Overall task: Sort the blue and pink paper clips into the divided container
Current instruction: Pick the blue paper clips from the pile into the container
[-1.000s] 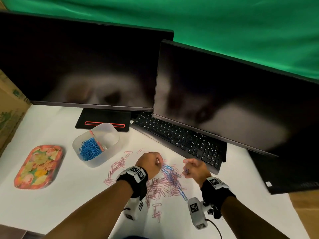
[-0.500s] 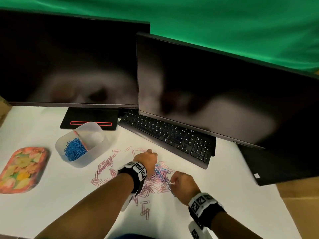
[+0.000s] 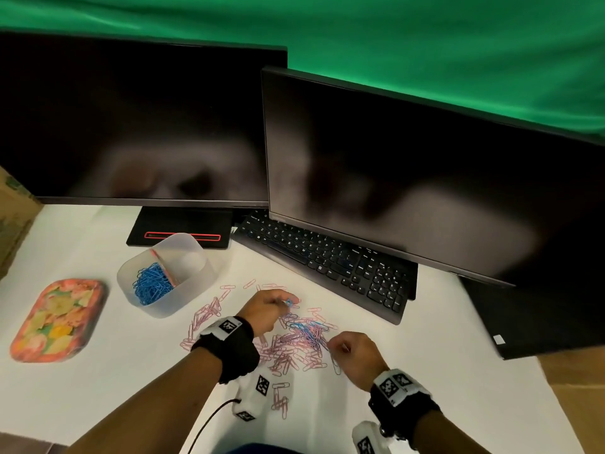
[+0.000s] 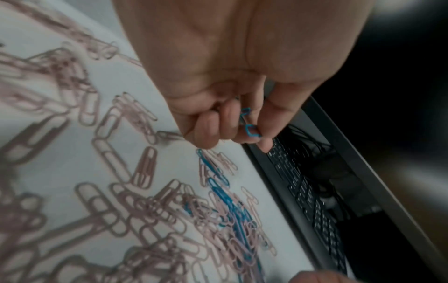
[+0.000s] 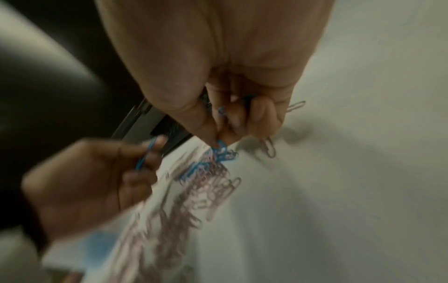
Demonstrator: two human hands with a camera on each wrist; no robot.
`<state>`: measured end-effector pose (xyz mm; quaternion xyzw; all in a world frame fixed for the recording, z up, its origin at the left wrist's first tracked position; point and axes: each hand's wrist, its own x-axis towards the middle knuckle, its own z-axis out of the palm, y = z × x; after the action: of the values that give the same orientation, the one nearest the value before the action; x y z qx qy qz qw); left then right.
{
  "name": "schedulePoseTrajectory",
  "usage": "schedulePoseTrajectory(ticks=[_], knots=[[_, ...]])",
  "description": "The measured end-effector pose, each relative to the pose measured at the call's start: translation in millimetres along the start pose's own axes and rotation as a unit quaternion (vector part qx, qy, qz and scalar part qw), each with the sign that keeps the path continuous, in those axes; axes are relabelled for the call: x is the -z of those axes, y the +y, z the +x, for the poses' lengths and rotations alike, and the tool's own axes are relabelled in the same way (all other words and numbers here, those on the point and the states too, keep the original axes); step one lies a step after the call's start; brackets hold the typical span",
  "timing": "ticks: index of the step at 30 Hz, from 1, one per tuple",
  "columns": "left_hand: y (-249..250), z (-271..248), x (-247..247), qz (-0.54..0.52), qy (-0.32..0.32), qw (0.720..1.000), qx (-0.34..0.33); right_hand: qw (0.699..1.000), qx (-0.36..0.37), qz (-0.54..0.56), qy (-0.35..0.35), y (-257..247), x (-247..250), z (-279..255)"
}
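Note:
A mixed pile of pink paper clips [image 3: 288,350] with a streak of blue paper clips [image 3: 307,330] lies on the white table. My left hand [image 3: 284,303] hovers at the pile's far side and pinches blue clips [image 4: 249,124] between thumb and fingers. At the pile's right edge, my right hand [image 3: 334,347] pinches a blue clip [image 5: 219,145] that still touches the heap, with more blue held in its curled fingers. The clear divided container [image 3: 196,280] stands to the left. Its near compartment holds blue clips [image 3: 152,285]; its far compartment looks empty.
A black keyboard [image 3: 327,260] lies just beyond the pile under two dark monitors [image 3: 393,178]. A flowered tray [image 3: 55,319] sits at the far left, with a cardboard box [image 3: 13,224] behind it. Loose pink clips [image 3: 281,401] lie near the table's front.
My right hand has dropped from above the pile to its right edge and pinched blue clips. My left hand now holds a blue clip clear of the heap. The head view shifted.

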<state>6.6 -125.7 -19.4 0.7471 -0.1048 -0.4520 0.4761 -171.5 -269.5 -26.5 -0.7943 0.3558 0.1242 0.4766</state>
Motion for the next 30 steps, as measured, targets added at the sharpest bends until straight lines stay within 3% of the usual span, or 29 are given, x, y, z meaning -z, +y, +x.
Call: schedulePoseTrajectory(ticks=[2, 5, 8, 10, 11, 13, 16, 18, 23, 26, 30], knots=[[-2, -2, 3, -0.132, 0.005, 0.991, 0.038, 0.983, -0.065, 0.171, -0.026, -3, 5, 0], [-3, -4, 1, -0.244, -0.001, 0.967, 0.074, 0.905, -0.137, 0.400, -0.056, -12, 12, 1], [-1, -5, -4, -0.266, -0.007, 0.959, 0.092, 0.857, -0.168, 0.479, -0.087, -21, 16, 2], [2, -5, -6, -0.241, -0.003, 0.965, 0.100, 0.851, -0.185, 0.483, -0.094, -26, 16, 5], [4, -5, -7, -0.186, 0.009, 0.979, 0.088, 0.858, -0.191, 0.468, -0.094, -27, 15, 7], [2, -3, -10, 0.020, 0.044, 0.999, 0.018, 0.889, -0.194, 0.407, -0.078, -30, 12, 14], [-2, 0, -15, 0.323, 0.022, 0.943, -0.070, 0.967, -0.123, 0.220, -0.038, -36, 5, 23], [-4, 1, -19, 0.432, 0.010, 0.898, -0.084, 0.997, -0.051, 0.061, -0.008, -43, 0, 26], [-4, 1, -21, 0.495, 0.011, 0.864, -0.088, 0.988, 0.013, -0.154, 0.028, -53, -5, 25], [-6, -2, -17, 0.469, 0.016, 0.879, -0.080, 0.973, 0.017, -0.227, 0.025, -56, -8, 25], [-15, -5, -7, 0.381, 0.042, 0.920, -0.078, 0.959, 0.025, -0.282, 0.006, -62, -12, 28]])
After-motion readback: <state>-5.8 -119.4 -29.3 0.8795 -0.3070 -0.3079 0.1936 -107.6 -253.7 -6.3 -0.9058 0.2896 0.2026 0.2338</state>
